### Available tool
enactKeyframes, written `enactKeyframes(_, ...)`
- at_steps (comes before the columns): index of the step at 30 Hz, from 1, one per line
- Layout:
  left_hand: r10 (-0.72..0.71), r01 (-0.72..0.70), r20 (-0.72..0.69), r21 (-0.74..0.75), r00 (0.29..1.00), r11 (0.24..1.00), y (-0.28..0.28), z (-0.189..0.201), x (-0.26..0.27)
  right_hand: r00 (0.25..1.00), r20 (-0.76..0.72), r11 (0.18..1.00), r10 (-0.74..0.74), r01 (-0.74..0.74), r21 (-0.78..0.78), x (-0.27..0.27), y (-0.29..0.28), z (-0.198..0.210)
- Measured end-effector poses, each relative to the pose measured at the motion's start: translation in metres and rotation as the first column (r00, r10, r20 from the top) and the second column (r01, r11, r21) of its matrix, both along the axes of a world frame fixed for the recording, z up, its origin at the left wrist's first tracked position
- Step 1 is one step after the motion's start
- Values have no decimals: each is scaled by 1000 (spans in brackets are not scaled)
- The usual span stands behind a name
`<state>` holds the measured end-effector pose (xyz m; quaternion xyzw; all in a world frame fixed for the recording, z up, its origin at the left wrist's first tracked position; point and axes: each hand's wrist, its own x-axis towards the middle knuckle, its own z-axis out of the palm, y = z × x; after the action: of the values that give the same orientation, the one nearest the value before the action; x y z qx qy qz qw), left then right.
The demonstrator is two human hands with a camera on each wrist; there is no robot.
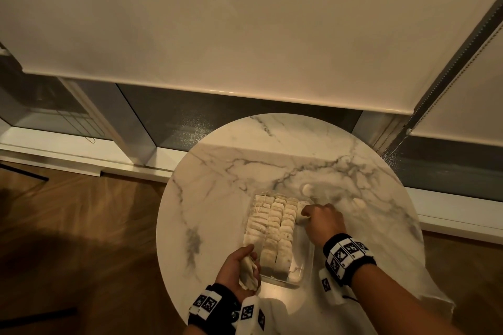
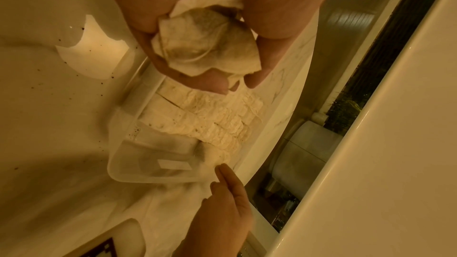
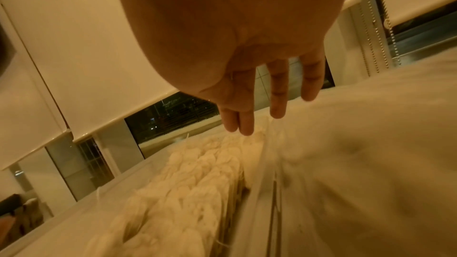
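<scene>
A clear plastic container (image 1: pixel 302 254) stands on a round marble table (image 1: pixel 217 193). It holds three full rows of pale tea bags (image 1: pixel 275 223) and a short fourth row at the far right. My left hand (image 1: pixel 239 269) is at the container's near left corner and grips a crumpled bunch of tea bags (image 2: pixel 207 46). My right hand (image 1: pixel 307 212) reaches into the far right of the container. Its fingers (image 3: pixel 247 124) are straight, with the tips against the bags of the short row (image 2: pixel 217 155). The near end of that right row is bare plastic (image 2: pixel 153 165).
Two small pale round things (image 1: pixel 307 189) (image 1: pixel 358 202) lie on the table beyond the container. A white sheet (image 1: pixel 435 296) hangs off the table's near right edge. Behind are a window with lowered roller blinds (image 1: pixel 245 35) and a bead chain (image 1: pixel 424 100); wooden floor (image 1: pixel 81 226) is at left.
</scene>
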<state>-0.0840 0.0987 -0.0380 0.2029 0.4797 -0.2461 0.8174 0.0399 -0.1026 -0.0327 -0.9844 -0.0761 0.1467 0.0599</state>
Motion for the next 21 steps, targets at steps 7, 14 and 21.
enactKeyframes(7,-3,3,11,-1,1000,1000,2,6,-1,980,-195,999,34,-32,14,-2,6,-4)
enactKeyframes(14,78,-78,25,11,997,997,1,18,0,989,-149,999,27,-24,21,-4,2,-1)
enactKeyframes(21,191,-178,108,-115,976,977,-2,20,5,998,53,967,37,-49,249,-36,1,9)
